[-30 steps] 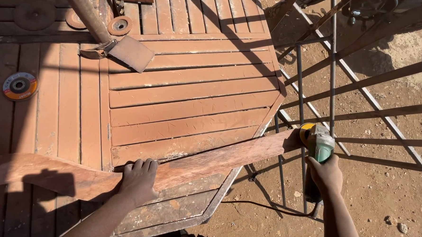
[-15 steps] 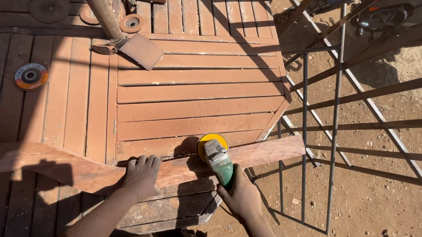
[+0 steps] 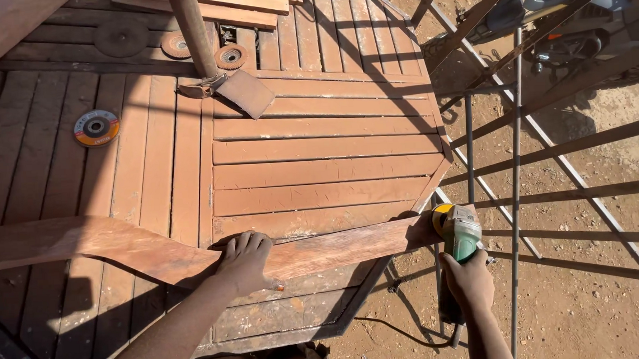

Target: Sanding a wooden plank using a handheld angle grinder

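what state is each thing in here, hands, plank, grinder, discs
left hand: flat on the plank, pressing it down
right hand: gripping the grinder
plank: curved, lying across the table, right end at the grinder
grinder: at the plank's right end, cord trailing on the ground
table: slatted, bearing plank and discs
orange disc: lying flat, loose
other discs: flat near the pole

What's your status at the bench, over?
Left hand pressing the curved wooden plank flat on the slatted table. Right hand gripping green angle grinder at plank's right end. Grinder cord hangs below, clear.
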